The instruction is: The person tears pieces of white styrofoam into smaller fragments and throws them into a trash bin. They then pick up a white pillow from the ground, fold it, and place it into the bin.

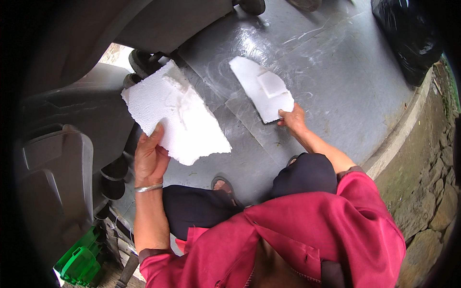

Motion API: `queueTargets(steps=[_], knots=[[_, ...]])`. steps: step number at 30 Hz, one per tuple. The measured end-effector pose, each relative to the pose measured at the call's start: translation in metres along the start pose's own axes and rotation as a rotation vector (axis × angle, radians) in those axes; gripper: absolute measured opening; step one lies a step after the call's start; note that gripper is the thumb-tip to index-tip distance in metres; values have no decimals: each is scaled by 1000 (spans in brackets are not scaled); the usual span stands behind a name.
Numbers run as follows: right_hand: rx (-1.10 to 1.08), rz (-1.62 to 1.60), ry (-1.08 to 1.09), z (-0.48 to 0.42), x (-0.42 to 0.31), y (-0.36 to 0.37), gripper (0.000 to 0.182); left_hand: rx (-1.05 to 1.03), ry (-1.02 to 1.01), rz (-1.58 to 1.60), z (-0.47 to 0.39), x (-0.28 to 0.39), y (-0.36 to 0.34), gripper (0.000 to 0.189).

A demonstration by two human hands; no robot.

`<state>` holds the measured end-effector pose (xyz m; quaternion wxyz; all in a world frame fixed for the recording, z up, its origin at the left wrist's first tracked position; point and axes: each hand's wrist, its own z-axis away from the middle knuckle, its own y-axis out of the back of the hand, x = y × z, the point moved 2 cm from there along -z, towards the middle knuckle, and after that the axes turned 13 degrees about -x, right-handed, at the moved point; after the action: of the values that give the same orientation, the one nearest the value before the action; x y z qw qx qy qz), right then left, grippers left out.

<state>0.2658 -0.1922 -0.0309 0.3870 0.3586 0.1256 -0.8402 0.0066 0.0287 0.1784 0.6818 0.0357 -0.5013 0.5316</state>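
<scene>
A large, broken-edged piece of white polystyrene foam (180, 115) is held up in my left hand (153, 154), the thumb on its upper face and the fingers partly hidden beneath. My right hand (293, 118) grips the near end of a smaller, curved white foam piece (264, 88), which has a raised squarish part on its face. The two pieces are apart, both above the grey tiled floor (248, 133). A metal bangle circles my left wrist.
Large dark bins with wheels (140, 63) line the left side. A green plastic crate (81, 259) lies at the lower left. At the upper right stands a black plastic bag (407, 39), near the floor's raised edge (399, 129) and a stone wall (421, 212).
</scene>
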Motion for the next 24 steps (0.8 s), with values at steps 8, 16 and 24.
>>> queueTargets(steps=[8,16,24], knots=[[-176,-328,-36,6,-28,1,31,-29,25,-7,-3,2,-8,42],[62,-522,56,-25,-36,146,26,-101,51,3,-15,-5,-18,44],[371,-658,106,-74,-44,236,18,-28,43,-52,-16,-9,-23,42]])
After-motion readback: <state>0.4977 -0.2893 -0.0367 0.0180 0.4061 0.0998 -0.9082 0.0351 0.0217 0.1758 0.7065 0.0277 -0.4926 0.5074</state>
